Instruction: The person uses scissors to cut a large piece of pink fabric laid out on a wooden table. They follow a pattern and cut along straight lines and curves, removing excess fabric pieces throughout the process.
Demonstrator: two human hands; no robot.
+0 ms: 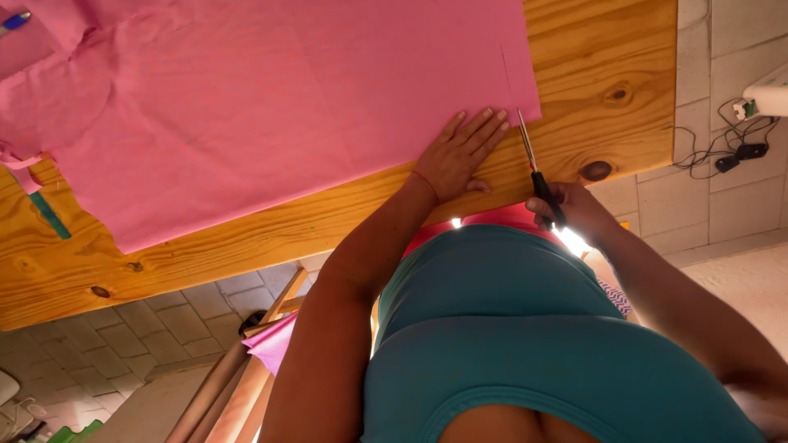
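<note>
A large sheet of pink fabric lies spread over a wooden table. My left hand presses flat on the fabric's near edge, fingers together and pointing away from me. My right hand grips the black handles of a pair of scissors. The thin blades point up at the fabric's lower right corner, just right of my left fingertips. A faint straight line runs up the fabric above the blade tips.
A blue pen lies at the top left on the cloth. A green strip lies on the wood at the left. Black cables trail on the tiled floor at right. Wooden slats and a pink scrap sit below the table.
</note>
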